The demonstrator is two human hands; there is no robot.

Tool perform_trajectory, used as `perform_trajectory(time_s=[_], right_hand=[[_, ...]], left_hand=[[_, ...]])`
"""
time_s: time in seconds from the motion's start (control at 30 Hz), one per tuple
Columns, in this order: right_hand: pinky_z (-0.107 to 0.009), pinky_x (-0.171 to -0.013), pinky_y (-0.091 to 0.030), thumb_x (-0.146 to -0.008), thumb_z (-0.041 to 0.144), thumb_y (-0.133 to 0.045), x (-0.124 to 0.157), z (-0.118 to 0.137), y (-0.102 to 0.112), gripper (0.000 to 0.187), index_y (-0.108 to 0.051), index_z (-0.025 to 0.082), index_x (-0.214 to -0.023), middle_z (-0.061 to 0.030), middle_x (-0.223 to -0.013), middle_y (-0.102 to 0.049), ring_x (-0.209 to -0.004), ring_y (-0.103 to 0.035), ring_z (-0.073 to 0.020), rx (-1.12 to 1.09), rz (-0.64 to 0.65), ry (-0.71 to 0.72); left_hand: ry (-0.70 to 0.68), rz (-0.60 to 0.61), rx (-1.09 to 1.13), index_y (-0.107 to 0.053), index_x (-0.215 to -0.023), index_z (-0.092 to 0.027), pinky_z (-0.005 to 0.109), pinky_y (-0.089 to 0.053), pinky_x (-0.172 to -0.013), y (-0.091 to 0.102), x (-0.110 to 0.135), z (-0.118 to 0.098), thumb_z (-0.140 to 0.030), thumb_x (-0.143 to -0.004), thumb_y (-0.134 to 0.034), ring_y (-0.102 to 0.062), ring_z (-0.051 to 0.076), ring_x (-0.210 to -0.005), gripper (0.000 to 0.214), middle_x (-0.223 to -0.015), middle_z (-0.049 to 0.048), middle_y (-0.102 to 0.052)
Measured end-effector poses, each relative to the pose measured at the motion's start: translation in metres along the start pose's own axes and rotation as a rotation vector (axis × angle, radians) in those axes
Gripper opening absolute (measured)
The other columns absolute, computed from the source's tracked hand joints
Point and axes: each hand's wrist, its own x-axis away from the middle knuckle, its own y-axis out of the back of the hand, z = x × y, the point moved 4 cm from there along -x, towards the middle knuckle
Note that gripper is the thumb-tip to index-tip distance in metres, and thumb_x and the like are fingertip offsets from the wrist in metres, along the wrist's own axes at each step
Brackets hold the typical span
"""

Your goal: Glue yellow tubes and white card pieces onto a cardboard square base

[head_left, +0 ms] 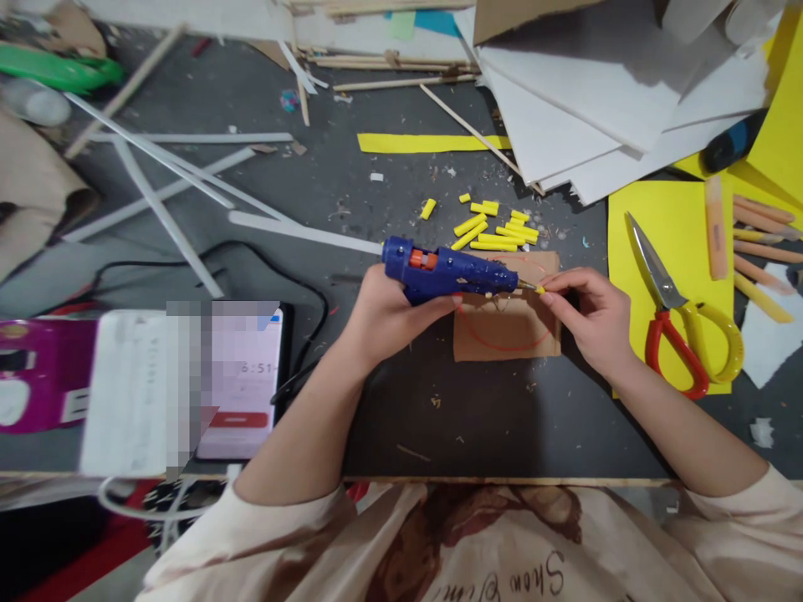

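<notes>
My left hand (389,313) is wrapped round a blue hot glue gun (448,266), with a long white glue stick (307,236) sticking out of its back end. The gun's metal nozzle points right and meets a small yellow paper roll (541,289). That roll is pinched between the thumb and fingertips of my right hand (590,313). Under the gun lies a square of brown cardboard (502,334) with a red curved line drawn on it. Just beyond the cardboard, several short yellow paper rolls (495,230) are scattered on the dark table.
Red-and-yellow scissors (674,305) rest on yellow paper (633,226) at the right, near several pencil-like sticks (762,242). White boards (577,117) are piled at the back right. More glue sticks (163,192), a black cable (251,247) and a phone (242,368) lie at the left.
</notes>
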Motion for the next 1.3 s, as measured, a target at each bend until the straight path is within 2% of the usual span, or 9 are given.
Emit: perform_trajectory(time_s=[0.13, 0.4, 0.5, 0.6, 0.7, 0.8, 0.87, 1.0, 1.3], right_hand=[[-0.029, -0.07, -0.054, -0.082, 0.022, -0.069, 0.0, 0.001, 0.0, 0.004, -0.067, 0.026, -0.081, 0.0013, -0.082, -0.074, -0.076, -0.068, -0.0141, -0.01, -0.002, 0.012], [-0.028, -0.07, -0.054, -0.082, 0.02, -0.069, 0.0, -0.001, 0.002, 0.006, -0.068, 0.026, -0.082, 0.0019, -0.081, -0.073, -0.075, -0.067, -0.0131, -0.025, -0.011, -0.008], [-0.025, -0.072, -0.054, -0.083, 0.019, -0.069, 0.001, -0.003, 0.002, 0.007, -0.068, 0.026, -0.084, 0.0023, -0.082, -0.073, -0.076, -0.067, -0.0117, -0.061, -0.022, -0.011], [-0.024, -0.068, -0.053, -0.085, 0.02, -0.067, 0.002, -0.001, 0.004, 0.005, -0.067, 0.025, -0.086, 0.0019, -0.082, -0.072, -0.073, -0.066, -0.0111, -0.022, -0.03, 0.013], [-0.027, -0.068, -0.052, -0.087, 0.016, -0.064, 0.004, 0.011, 0.001, 0.007, -0.066, 0.023, -0.087, -0.0002, -0.081, -0.072, -0.072, -0.066, -0.0126, 0.127, 0.089, 0.184], [-0.029, -0.072, -0.053, -0.089, 0.011, -0.06, 0.01, 0.027, -0.003, 0.011, -0.065, 0.02, -0.09, -0.003, -0.082, -0.074, -0.075, -0.066, -0.014, 0.26, 0.278, 0.413], [-0.029, -0.072, -0.054, -0.09, 0.01, -0.058, 0.014, 0.034, -0.005, 0.01, -0.064, 0.017, -0.093, -0.0055, -0.083, -0.074, -0.076, -0.067, -0.0149, 0.3, 0.36, 0.484], [-0.029, -0.071, -0.055, -0.092, 0.011, -0.055, 0.019, 0.039, -0.008, 0.009, -0.064, 0.015, -0.092, -0.0073, -0.081, -0.073, -0.076, -0.066, -0.0159, 0.337, 0.441, 0.516], [-0.03, -0.069, -0.055, -0.093, 0.013, -0.053, 0.024, 0.038, -0.014, 0.011, -0.064, 0.012, -0.092, -0.0077, -0.08, -0.071, -0.076, -0.065, -0.0171, 0.469, 0.497, 0.556]], left_hand=[[-0.035, 0.027, 0.008, -0.069, -0.062, -0.025, 0.033, -0.057, -0.067, 0.0, 0.0, 0.0, -0.036, -0.065, -0.069, -0.066, 0.023, -0.065, 0.011, -0.067, -0.0011, -0.073], [-0.017, 0.016, 0.006, -0.068, -0.065, -0.023, 0.032, -0.054, -0.066, -0.001, 0.0, 0.002, -0.038, -0.064, -0.068, -0.063, 0.021, -0.065, 0.015, -0.067, -0.0003, -0.071], [0.018, -0.045, -0.02, -0.064, -0.062, -0.022, 0.032, -0.052, -0.064, 0.0, -0.001, 0.005, -0.039, -0.061, -0.07, -0.06, 0.02, -0.061, 0.018, -0.063, -0.0003, -0.067], [0.113, -0.173, -0.008, -0.062, -0.064, -0.021, 0.032, -0.051, -0.064, 0.003, -0.002, 0.009, -0.04, -0.058, -0.073, -0.058, 0.019, -0.061, 0.022, -0.064, -0.0003, -0.064], [0.142, -0.256, 0.014, -0.062, -0.067, -0.021, 0.033, -0.052, -0.068, 0.005, -0.002, 0.011, -0.038, -0.06, -0.073, -0.057, 0.019, -0.062, 0.022, -0.064, -0.0005, -0.062], [0.11, -0.271, 0.059, -0.061, -0.065, -0.021, 0.034, -0.053, -0.071, 0.005, -0.003, 0.012, -0.037, -0.061, -0.072, -0.058, 0.019, -0.064, 0.02, -0.063, -0.0001, -0.061], [0.077, -0.286, 0.083, -0.061, -0.064, -0.021, 0.034, -0.053, -0.072, 0.005, -0.004, 0.013, -0.036, -0.061, -0.071, -0.059, 0.02, -0.064, 0.019, -0.062, 0.0, -0.061], [0.042, -0.313, 0.097, -0.061, -0.063, -0.021, 0.034, -0.053, -0.071, 0.005, -0.005, 0.014, -0.035, -0.06, -0.072, -0.058, 0.019, -0.061, 0.018, -0.059, -0.0004, -0.059], [0.038, -0.337, 0.144, -0.059, -0.055, -0.021, 0.033, -0.052, -0.071, 0.004, -0.008, 0.019, -0.036, -0.06, -0.075, -0.058, 0.019, -0.06, 0.022, -0.054, -0.0006, -0.056]])
